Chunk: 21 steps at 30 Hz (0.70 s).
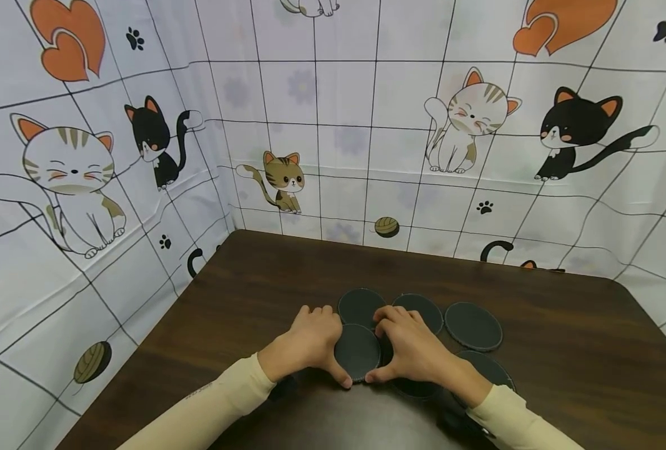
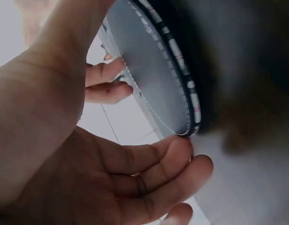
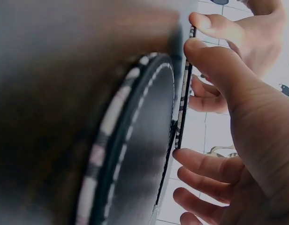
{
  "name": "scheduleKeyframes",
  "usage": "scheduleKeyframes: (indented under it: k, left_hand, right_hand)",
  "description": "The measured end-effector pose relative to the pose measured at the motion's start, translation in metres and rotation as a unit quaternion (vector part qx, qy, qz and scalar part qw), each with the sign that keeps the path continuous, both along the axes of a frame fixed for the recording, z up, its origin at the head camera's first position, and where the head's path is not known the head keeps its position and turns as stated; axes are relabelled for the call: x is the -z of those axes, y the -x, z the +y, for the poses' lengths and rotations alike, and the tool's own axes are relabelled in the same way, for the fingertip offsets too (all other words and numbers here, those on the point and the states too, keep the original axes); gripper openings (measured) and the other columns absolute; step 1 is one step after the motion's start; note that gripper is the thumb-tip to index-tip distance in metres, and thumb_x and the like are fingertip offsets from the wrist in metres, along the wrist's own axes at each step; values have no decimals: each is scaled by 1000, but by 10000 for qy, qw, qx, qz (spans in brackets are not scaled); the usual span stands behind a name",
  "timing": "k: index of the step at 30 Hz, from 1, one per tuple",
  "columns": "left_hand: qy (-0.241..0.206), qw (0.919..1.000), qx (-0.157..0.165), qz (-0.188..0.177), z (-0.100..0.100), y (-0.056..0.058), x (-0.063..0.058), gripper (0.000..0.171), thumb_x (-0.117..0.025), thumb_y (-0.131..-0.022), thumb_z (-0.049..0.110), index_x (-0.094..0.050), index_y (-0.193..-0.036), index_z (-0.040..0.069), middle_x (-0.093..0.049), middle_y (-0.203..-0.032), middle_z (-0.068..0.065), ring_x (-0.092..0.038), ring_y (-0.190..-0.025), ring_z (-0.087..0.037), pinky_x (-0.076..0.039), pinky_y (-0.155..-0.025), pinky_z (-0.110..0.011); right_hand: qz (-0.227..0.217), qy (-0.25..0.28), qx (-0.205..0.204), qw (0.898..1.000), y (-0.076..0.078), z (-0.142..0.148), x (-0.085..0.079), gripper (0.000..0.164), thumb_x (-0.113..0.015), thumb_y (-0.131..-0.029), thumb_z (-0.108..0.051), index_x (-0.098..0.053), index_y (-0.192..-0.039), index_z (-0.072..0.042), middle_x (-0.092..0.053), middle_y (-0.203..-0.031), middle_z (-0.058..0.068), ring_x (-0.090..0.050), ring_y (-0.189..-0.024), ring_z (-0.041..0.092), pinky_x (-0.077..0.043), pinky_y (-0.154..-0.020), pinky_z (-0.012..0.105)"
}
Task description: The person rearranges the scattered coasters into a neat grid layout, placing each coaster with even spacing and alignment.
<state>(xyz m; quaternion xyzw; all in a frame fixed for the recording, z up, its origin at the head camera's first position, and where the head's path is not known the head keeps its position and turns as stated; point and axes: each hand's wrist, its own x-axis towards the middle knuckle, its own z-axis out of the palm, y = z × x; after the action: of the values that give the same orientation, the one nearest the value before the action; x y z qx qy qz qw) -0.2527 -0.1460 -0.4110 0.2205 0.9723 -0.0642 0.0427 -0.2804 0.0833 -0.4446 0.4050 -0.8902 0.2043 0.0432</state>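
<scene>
A round dark coaster with a stitched rim is held between both hands. My left hand grips its left side, thumb at the near edge and fingers at the far edge. On the opposite side my right hand grips it the same way, the two thumb tips close together. The right wrist view shows this coaster edge-on, thin with a patterned side, between thumb and fingers. In the left wrist view fingertips touch the rim of a coaster.
More matching coasters lie on the brown table: one far coaster behind the hands, others to the right, such as the right-hand coaster and a nearer coaster partly behind my right wrist. A cat-print curtain hangs behind the table.
</scene>
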Motion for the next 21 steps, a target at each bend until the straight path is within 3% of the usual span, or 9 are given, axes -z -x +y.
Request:
scheduleKeyframes:
  k: [10,21]
  left_hand:
    - [116,9988,-402,-239,11,-12,-6,99,-82,-51,84,-68,-109,6,-50,-87,-5,-50,-77,-21,-44,-75,-42]
    - [283,9979,-481,-333,16,-17,-6,96,-84,-51,81,-68,-109,6,-47,-86,-5,-49,-77,-22,-43,-76,-41]
  right_hand:
    - [43,-246,-127,9996,-4,1,0,71,-81,-68,-75,-65,-103,-15,-55,-129,6,-50,-114,25,-39,-91,52]
    - [13,-434,-124,9990,-7,1,-2,68,-81,-66,-76,-64,-98,-18,-55,-126,3,-51,-110,24,-39,-89,50]
